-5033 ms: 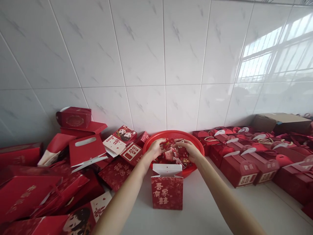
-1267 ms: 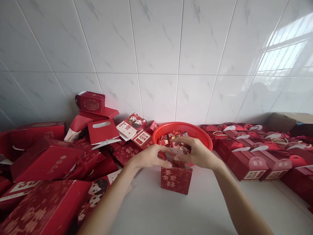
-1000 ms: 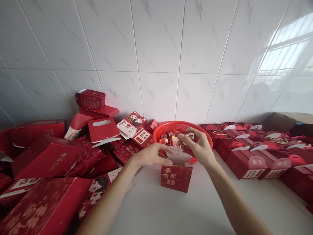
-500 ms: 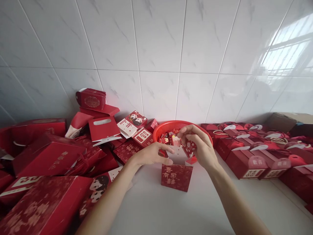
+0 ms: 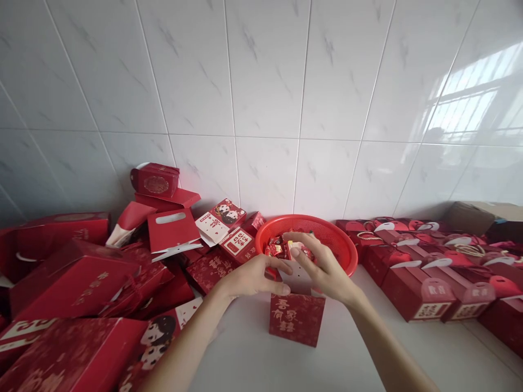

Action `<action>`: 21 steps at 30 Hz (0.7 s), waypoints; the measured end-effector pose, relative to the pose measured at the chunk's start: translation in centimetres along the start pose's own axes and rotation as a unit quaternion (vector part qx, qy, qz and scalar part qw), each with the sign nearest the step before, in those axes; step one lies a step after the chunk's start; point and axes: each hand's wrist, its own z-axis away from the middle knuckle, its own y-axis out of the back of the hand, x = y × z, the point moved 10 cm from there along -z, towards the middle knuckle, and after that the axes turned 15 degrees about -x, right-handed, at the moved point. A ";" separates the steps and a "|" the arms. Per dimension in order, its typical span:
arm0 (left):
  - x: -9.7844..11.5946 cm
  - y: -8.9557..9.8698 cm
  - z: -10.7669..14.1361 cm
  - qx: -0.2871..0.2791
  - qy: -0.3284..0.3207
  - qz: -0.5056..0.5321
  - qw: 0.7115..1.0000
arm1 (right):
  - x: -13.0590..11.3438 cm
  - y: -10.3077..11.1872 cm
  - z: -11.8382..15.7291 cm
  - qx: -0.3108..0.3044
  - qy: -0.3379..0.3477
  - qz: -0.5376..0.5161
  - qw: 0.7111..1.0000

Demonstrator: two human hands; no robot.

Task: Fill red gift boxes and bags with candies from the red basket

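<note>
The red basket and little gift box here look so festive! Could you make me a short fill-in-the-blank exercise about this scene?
1. The round mesh basket is made of ____ plastic.
2. The small gift box stands ____ the basket.
3. The left hand has its fingertips at the box's open top, where the inner flap is ____.
4. The wall behind everything is covered in glossy ____.

Missing words: red; in front of; white; tiles.
</note>
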 end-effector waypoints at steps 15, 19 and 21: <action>1.2 -0.1 -0.3 0.033 -0.023 -0.043 0.998 | 2.3 3.6 1.9 -0.008 -0.027 -0.057 0.998; 2.6 2.3 0.8 0.147 -0.069 -0.024 0.986 | 2.7 3.5 1.9 -0.014 -0.035 -0.082 0.996; 3.1 3.3 1.6 0.186 -0.091 -0.004 0.978 | 2.8 2.9 1.7 -0.030 -0.035 -0.113 0.992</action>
